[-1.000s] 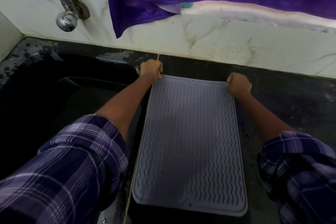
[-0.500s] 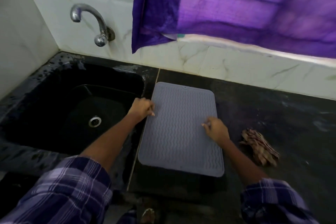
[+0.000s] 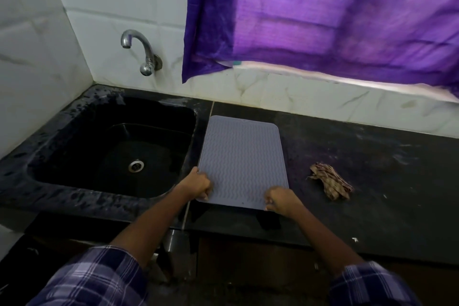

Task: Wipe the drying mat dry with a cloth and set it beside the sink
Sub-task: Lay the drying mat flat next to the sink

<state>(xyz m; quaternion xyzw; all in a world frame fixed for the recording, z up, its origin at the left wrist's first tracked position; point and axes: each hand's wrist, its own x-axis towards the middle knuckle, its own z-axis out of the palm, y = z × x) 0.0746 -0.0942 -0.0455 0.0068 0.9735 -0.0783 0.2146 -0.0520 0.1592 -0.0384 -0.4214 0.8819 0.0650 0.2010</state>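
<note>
The grey ribbed drying mat (image 3: 242,156) lies flat on the black counter (image 3: 372,156), right beside the black sink (image 3: 74,146). My left hand (image 3: 198,185) grips the mat's near left corner with curled fingers. At the near right corner my right hand (image 3: 279,199) is curled on the mat's edge. The crumpled brown checked cloth (image 3: 330,180) lies on the counter to the right of the mat, apart from both hands.
A chrome tap (image 3: 141,53) juts from the white tiled wall above the sink. A purple curtain (image 3: 323,15) hangs over the window behind the counter. The counter's front edge runs just below my hands.
My hands slid from the mat's far corners along its sides to its near corners. The view pulled back, so the whole sink and the cloth now show.
</note>
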